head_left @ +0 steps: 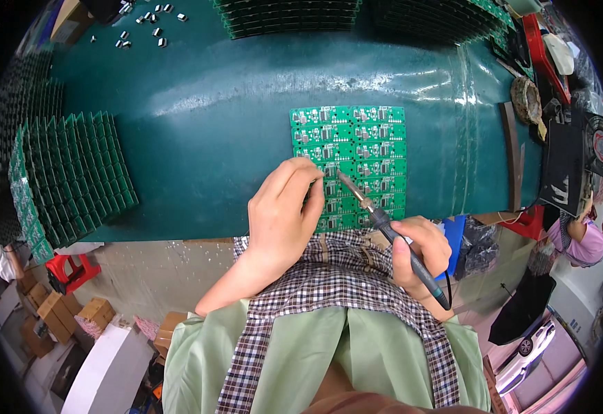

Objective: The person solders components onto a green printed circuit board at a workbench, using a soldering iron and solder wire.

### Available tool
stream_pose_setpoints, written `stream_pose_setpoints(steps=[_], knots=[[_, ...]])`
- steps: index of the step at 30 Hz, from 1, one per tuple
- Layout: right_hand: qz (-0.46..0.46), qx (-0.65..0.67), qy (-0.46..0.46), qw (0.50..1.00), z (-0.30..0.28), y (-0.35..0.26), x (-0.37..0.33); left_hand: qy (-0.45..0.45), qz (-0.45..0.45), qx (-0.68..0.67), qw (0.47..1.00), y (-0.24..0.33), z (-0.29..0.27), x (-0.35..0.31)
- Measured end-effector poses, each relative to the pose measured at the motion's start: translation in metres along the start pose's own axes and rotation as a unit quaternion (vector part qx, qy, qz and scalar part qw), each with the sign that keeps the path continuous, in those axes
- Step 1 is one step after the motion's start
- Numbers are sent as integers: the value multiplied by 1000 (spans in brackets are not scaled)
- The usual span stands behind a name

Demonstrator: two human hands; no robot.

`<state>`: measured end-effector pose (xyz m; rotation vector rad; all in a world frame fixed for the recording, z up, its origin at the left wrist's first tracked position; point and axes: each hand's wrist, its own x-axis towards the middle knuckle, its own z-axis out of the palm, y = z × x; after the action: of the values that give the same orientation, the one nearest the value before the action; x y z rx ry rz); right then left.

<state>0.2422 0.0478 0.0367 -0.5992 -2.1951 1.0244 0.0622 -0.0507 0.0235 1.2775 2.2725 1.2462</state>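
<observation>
A green circuit board panel point(381, 131), made up of two columns of small repeated boards, lies flat at the front edge of the table. My right hand point(422, 252) is wrapped round a soldering iron point(391, 231). Its metal tip points up and left and meets the panel near the middle, or hovers just over it. At the panel's left side, my left hand point(284, 203) has thumb and forefinger pinched together close to the iron's tip. Whatever sits between those fingertips is too small to make out.
Stacks of upright green boards point(73, 179) stand at left, with more point(287, 17) along the far edge. Small metal parts point(156, 32) lie scattered far left. On the right are a dark bar point(512, 155), a round tip-cleaning pot point(525, 100) and a fan point(601, 146). Another person point(581, 238) is beyond.
</observation>
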Motion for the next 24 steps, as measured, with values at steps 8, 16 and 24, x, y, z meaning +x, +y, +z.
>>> stream_pose_setpoints(steps=[8, 16, 24], knots=[[-1, -3, 0, 1000, 4, 1, 1, 0, 9, 11, 1000, -1, 2, -2], [-11, 4, -4, 1000, 6, 3, -2, -17, -14, 21, 1000, 1, 4, -3], [-14, -5, -8, 1000, 4, -1, -9, -29, 2, 50, 998, -1, 6, -5]])
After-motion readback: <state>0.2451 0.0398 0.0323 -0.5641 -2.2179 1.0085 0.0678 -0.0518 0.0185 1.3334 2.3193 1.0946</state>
